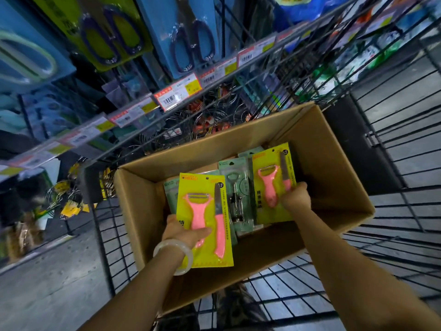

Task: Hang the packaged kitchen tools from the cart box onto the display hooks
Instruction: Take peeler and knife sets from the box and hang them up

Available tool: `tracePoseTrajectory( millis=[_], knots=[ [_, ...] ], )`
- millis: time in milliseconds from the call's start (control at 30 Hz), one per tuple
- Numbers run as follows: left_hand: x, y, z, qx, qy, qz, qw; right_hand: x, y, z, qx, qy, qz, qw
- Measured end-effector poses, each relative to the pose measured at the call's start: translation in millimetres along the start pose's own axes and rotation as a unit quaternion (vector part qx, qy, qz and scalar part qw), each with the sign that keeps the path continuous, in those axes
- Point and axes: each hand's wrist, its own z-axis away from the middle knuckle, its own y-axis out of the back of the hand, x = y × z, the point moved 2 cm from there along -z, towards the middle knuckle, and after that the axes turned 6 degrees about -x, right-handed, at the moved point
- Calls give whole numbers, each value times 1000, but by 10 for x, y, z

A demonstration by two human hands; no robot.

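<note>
Gripping a yellow peeler pack [207, 218] in the left hand [185, 231], thumb lying across the front over the pink peeler handle, fingers curled behind the card. Holding it upright above the near left part of the cardboard box [334, 177], lower edge overlapping the box's near wall. Pinching a second yellow pack [272, 185] with the right hand [294, 198], fingers wrapped over its lower right side, tilted slightly and standing inside the box toward the right. Lying between and beneath the two, green packs [236, 194] holding a metal opener-like tool, flat on the box floor. Sitting in a black wire cart [393, 163], box flaps open. Wearing a pale bangle [173, 255] on the left wrist. Hanging to the left, beyond the cart, blue and yellow scissor packs [191, 39] on a display rack, above a rail of price labels [176, 91]. Showing below the rail, wire racks and more packs, too blurred for detail.
</note>
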Motion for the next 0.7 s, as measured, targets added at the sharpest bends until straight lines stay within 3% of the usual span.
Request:
tracePoseTrajectory(
  millis=[233, 467, 700],
  knots=[
    [121, -19, 326, -23, -78, -9, 997, 77, 153, 717, 8, 76, -206, 976],
    [32, 353, 779, 15, -243, 63, 968, 62, 15, 1668, -11, 217, -226, 950],
    [-301, 1317, 1466, 88, -355, 148, 919, -283, -437, 2713, -45, 351, -264, 897]
  ],
)
